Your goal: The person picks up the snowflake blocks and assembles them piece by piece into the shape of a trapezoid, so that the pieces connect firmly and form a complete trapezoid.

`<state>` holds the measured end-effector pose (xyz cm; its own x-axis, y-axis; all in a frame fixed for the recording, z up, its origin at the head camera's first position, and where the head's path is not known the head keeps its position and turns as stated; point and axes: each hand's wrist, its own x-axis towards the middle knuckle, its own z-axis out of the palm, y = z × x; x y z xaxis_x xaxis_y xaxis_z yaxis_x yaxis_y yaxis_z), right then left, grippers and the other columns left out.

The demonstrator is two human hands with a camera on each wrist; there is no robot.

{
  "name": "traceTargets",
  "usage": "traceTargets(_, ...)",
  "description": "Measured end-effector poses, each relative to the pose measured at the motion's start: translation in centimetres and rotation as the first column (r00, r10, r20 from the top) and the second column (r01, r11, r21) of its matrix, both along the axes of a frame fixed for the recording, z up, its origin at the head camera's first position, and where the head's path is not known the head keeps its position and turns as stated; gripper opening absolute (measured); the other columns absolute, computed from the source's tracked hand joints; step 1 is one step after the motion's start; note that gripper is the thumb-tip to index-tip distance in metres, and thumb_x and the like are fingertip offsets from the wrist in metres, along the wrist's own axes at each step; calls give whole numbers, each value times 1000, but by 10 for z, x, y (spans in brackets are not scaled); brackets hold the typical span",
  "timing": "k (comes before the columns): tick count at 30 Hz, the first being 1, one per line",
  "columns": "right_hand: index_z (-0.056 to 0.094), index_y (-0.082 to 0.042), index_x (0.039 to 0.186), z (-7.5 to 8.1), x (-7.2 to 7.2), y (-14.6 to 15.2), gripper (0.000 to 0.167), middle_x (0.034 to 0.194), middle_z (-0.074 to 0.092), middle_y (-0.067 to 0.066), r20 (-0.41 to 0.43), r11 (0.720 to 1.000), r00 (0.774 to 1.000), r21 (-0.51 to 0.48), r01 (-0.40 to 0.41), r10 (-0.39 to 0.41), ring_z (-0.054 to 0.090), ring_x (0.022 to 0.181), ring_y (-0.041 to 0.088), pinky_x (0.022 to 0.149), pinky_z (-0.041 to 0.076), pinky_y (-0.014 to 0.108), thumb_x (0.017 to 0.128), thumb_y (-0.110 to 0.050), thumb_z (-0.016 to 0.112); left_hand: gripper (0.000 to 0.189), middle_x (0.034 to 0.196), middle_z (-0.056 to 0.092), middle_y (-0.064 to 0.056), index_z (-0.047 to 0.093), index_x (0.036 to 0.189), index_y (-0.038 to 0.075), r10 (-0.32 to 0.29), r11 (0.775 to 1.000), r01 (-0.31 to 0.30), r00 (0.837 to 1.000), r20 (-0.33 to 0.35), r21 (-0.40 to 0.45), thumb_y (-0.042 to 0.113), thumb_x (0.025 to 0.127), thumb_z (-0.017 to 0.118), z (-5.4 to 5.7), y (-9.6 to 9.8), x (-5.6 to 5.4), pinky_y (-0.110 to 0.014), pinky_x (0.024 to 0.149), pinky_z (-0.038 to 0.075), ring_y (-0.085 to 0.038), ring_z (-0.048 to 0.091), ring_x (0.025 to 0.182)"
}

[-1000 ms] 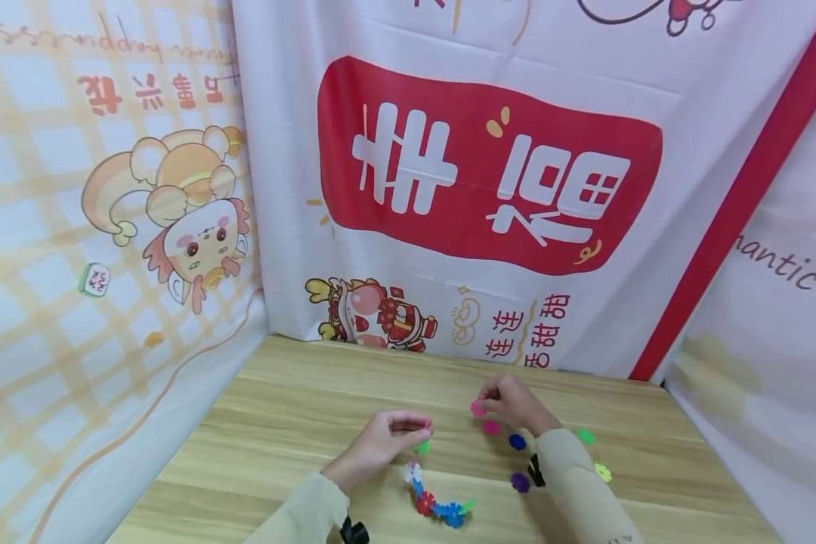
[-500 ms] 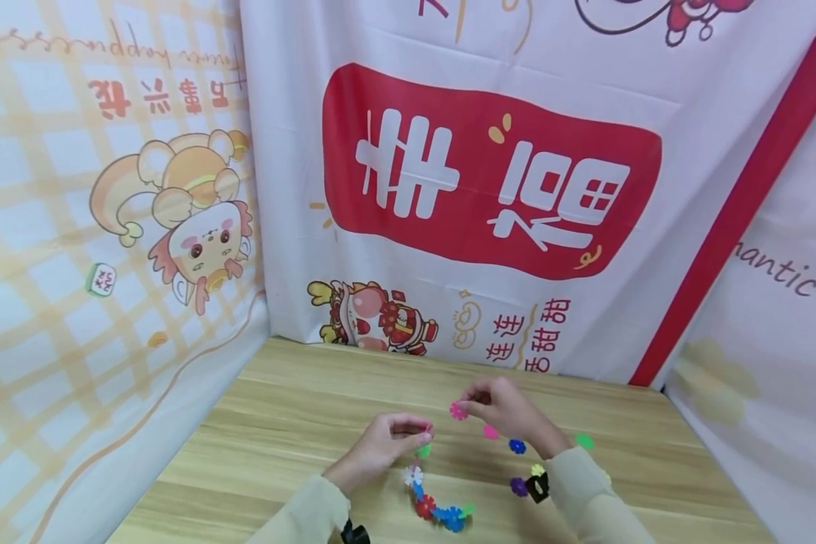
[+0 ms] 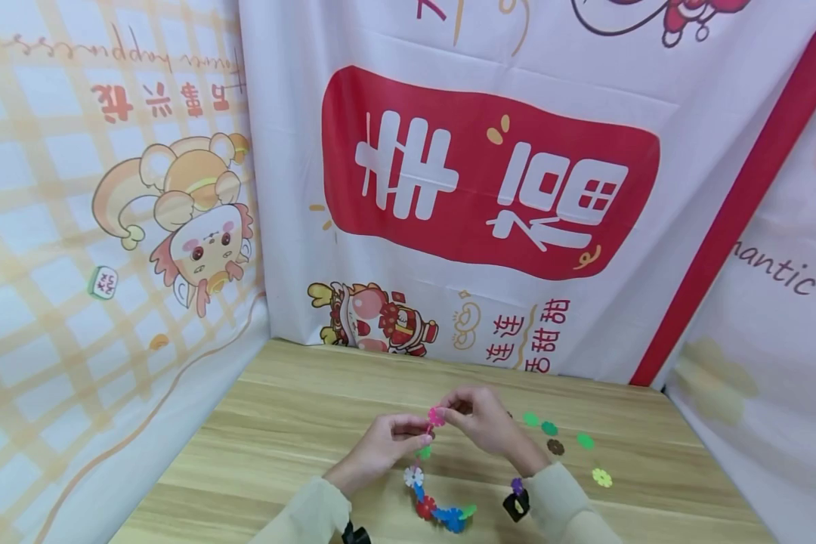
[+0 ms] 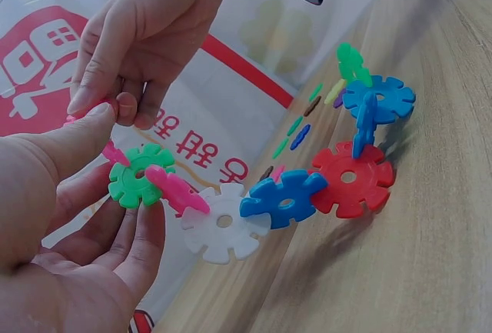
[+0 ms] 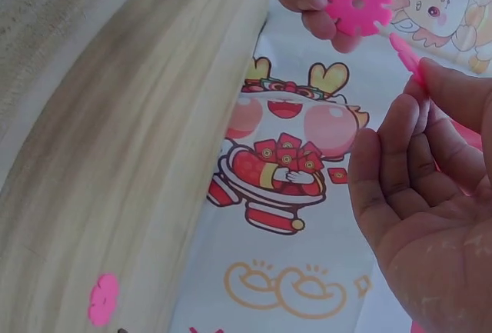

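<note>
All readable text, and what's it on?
"幸福": red panel on back cloth, sideways.
"连连": back cloth, near bottom.
"甜甜": beside it; adjoining character partly hidden.
"Forever happiness": left cloth, upside down.
"事兴": left cloth; outer characters uncertain.
"antic": right cloth; rest cut off.
Drawn tile: too small.
Top-edge strokes: cut off.

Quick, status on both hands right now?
Left hand: closed, holding the chain by its pink end disc.
Right hand: closed, pinching another pink disc between thumb and fingers.
</note>
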<state>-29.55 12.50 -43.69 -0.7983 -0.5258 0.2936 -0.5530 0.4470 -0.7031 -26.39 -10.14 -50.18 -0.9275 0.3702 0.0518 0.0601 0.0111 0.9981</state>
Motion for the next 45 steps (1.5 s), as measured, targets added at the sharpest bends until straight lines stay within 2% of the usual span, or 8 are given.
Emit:
traceTargets(8, 77, -13, 98, -4, 1, -4, 6, 91, 77, 1, 15, 1000, 1000, 8, -12, 12, 69, 78, 11, 70, 61, 24, 100, -18, 74, 33, 132, 71, -20, 72, 128, 10, -3, 1000, 2, 1000, -28, -16, 26, 100, 75, 0, 0, -2, -27, 97, 61, -26, 72, 117)
traceTargets(14, 78, -12, 96, -9, 3, -10, 4, 88, 76, 1, 15, 999, 999, 18, -34, 34, 68, 76, 9, 69, 61, 23, 98, -15, 76, 26, 125, 74, -25, 76, 124, 7, 4, 999, -9, 994, -113, -39, 17, 101, 73, -7, 1, -1, -22, 84, 62, -16, 74, 101)
traceTargets(18, 79, -13, 95, -13, 3, -12, 4, 88, 77, -1, 11, 999, 999, 19, -35, 34, 71, 77, 15, 69, 61, 23, 98, -14, 76, 24, 121, 74, -29, 76, 121, 1, 9, 998, -17, 987, -159, -52, 14, 102, 71, -9, 2, 1, -21, 77, 62, -12, 72, 93)
traceTargets(25, 80, -16, 100, -12, 3, -2, 6, 94, 78, -3, 32, 997, 997, 34, -66, 64, 74, 84, 22, 75, 62, 24, 99, -16, 74, 28, 117, 77, -18, 76, 123, 14, 1, 991, -26, 983, -182, -132, 33, 102, 71, -6, 3, 2, -22, 84, 61, -13, 72, 96)
traceTargets(31, 80, -16, 111, 0, 0, 10, 14, 106, 81, -2, 57, 986, 992, 123, -116, 109, 76, 96, 20, 84, 61, 21, 102, -20, 71, 26, 116, 72, -27, 75, 120, 13, 0, 993, -21, 984, -178, -116, 33, 105, 68, -4, 5, -1, -24, 80, 61, -14, 70, 93)
traceTargets(38, 79, -14, 111, -1, -18, 50, 13, 103, 79, -2, -6, 973, 1000, 229, -12, 14, 72, 90, 9, 80, 60, 22, 101, -21, 73, 27, 109, 77, -11, 76, 118, 14, 66, 987, -83, 989, -130, -136, 35, 104, 68, -3, 1, -3, -23, 82, 59, -19, 69, 98)
traceTargets(41, 78, -9, 112, -8, -29, 69, 15, 101, 78, 0, 8, 960, 998, 276, 51, -55, 71, 88, 11, 76, 59, 22, 100, -16, 73, 25, 108, 77, -6, 76, 117, 12, 76, 987, -92, 990, -122, -134, 33, 104, 68, -4, -2, -4, -22, 80, 59, -20, 68, 97)
traceTargets(45, 76, 0, 113, -26, -38, 85, 16, 104, 77, 8, -25, 934, 994, 339, 113, -111, 71, 92, 17, 79, 61, 28, 98, -7, 74, 24, 108, 76, -8, 75, 117, 11, 68, 989, -82, 991, -118, -119, 29, 104, 69, -6, -4, -5, -22, 79, 59, -22, 68, 96)
